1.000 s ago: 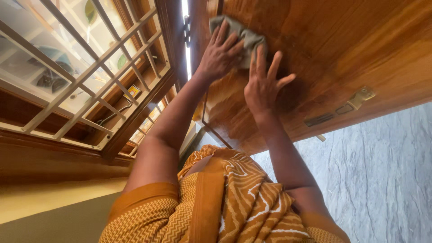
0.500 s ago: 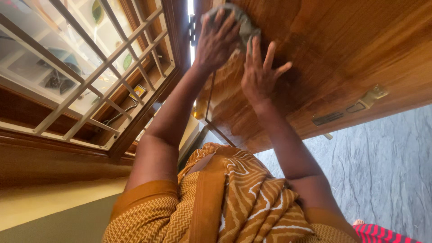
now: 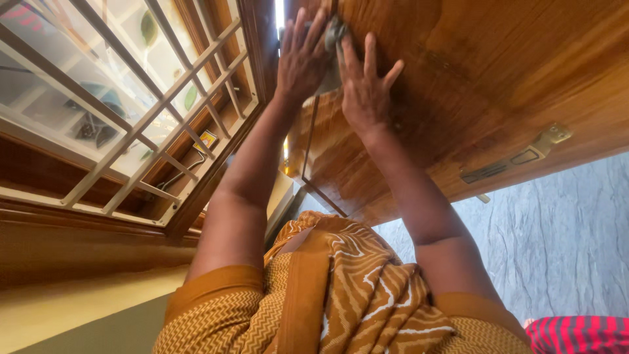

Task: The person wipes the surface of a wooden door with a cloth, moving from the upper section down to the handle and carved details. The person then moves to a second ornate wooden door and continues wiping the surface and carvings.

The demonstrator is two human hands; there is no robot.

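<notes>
My left hand (image 3: 301, 59) presses a grey cloth (image 3: 333, 29) flat against a glossy brown wooden door (image 3: 498, 72), near the door's edge. Most of the cloth is hidden under the fingers. My right hand (image 3: 363, 92) lies flat on the door just beside it, fingers spread, its fingertips touching the cloth's edge. Both arms reach out from my orange patterned garment (image 3: 354, 295).
A brass latch bolt (image 3: 524, 154) sits on the door near its edge. A wooden window frame with a pale metal grille (image 3: 131, 118) stands to the left. Grey marbled floor (image 3: 563, 242) lies at the right, with a red striped fabric (image 3: 576, 334) at the bottom right corner.
Both hands have slid the cloth along the door toward the gap at its edge. The cloth is now more bunched and more covered by the fingers. Red striped fabric has come into view.
</notes>
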